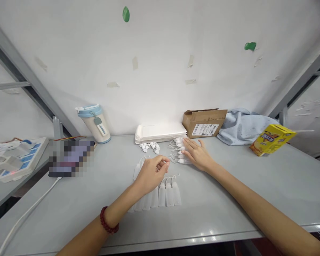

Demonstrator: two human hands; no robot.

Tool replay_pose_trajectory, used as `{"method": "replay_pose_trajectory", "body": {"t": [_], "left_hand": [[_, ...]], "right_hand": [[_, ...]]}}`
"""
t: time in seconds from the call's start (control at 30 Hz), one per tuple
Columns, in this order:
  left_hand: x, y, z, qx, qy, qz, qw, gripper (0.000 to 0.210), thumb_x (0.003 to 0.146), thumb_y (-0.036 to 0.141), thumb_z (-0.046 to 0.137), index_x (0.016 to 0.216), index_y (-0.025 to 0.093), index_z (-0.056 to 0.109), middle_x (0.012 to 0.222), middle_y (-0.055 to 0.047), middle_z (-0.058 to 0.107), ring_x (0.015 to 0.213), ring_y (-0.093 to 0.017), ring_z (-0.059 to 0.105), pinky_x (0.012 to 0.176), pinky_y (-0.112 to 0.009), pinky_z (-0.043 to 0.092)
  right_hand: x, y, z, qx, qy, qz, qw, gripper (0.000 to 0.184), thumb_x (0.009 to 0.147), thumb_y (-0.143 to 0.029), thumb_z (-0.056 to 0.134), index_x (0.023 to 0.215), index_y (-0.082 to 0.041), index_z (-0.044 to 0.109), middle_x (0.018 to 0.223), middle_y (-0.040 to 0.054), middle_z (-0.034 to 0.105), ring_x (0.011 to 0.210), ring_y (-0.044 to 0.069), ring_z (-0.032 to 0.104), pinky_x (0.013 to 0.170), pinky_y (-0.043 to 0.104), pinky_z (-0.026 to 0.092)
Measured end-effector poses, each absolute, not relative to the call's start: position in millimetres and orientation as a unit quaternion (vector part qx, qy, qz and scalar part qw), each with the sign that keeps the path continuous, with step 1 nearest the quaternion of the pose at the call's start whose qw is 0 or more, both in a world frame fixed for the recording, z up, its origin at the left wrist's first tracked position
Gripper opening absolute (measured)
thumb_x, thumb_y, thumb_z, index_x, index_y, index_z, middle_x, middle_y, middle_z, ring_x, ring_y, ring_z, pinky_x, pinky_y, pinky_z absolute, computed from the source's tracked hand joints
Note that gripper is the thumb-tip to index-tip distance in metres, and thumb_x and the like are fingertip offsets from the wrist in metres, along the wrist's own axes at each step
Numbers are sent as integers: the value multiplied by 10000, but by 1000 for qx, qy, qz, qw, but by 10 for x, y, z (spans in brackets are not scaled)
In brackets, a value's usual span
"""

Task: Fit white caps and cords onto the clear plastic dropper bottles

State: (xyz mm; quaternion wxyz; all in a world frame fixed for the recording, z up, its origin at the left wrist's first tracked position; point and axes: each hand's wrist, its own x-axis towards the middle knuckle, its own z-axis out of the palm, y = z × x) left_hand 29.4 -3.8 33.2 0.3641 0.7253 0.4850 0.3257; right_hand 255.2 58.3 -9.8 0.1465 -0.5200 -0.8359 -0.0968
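Observation:
My left hand (153, 172) is closed above the grey table, thumb and fingertips brought together. Whether anything tiny is between them is hidden. Beneath it and towards me lies a row of small translucent bottles (169, 195) with thin white loops at their necks, partly covered by my wrist. Another such bottle (136, 171) lies just left of that hand. My right hand (197, 154) rests with fingers stretched out over a second group of bottles with white tops (181, 161), touching their right side. Several small white caps (149, 147) lie in a loose heap beyond my left hand.
Against the wall stand a stack of white flat cartons (161, 132), a cardboard box (204, 124) and a light blue cloth (241, 124). A yellow drink carton (272, 139) with a straw is at right. A tumbler (96, 125), phone (72, 158) and power strip (26, 160) are at left.

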Motion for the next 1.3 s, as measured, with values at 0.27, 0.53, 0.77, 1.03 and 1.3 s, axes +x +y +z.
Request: {"method": "replay_pose_trajectory", "body": {"t": [0.27, 0.53, 0.77, 1.03, 1.3], "left_hand": [[294, -26, 337, 715, 498, 329, 363, 215, 828, 320, 471, 843, 166, 621, 669, -13, 623, 594, -126, 555, 558, -229, 436], [275, -11, 357, 710, 506, 334, 359, 227, 824, 328, 470, 859, 178, 637, 671, -12, 633, 608, -135, 565, 573, -235, 440], [243, 18, 387, 698, 525, 343, 346, 233, 801, 336, 478, 844, 175, 641, 674, -20, 641, 599, -140, 556, 562, -239, 426], [103, 189, 359, 684, 563, 368, 282, 248, 784, 326, 461, 825, 166, 647, 691, -23, 657, 631, -156, 584, 600, -256, 441], [48, 237, 341, 686, 568, 377, 251, 234, 753, 306, 475, 784, 158, 654, 678, -28, 660, 638, -156, 590, 601, -251, 445]], "right_hand": [[2537, 592, -149, -536, -819, -120, 168, 632, 951, -479, 135, 1316, -64, 442, 1370, 201, 431, 1281, 292, 379, 1005, 535, 228], [2522, 581, -129, -567, -796, -112, 181, 599, 950, -466, 182, 1286, -76, 488, 1337, 189, 476, 1274, 311, 389, 1018, 545, 218], [2514, 531, -55, -564, -795, -102, 202, 603, 953, -458, 154, 1310, -82, 461, 1378, 166, 432, 1301, 297, 353, 1023, 538, 216], [2544, 461, 41, -529, -808, -116, 234, 525, 963, -403, 187, 1329, -133, 450, 1367, 149, 453, 1292, 277, 375, 1009, 528, 230], [2561, 497, 18, -521, -835, -79, 161, 533, 960, -438, 190, 1343, -163, 436, 1404, 142, 397, 1312, 290, 344, 1027, 574, 228]]}}
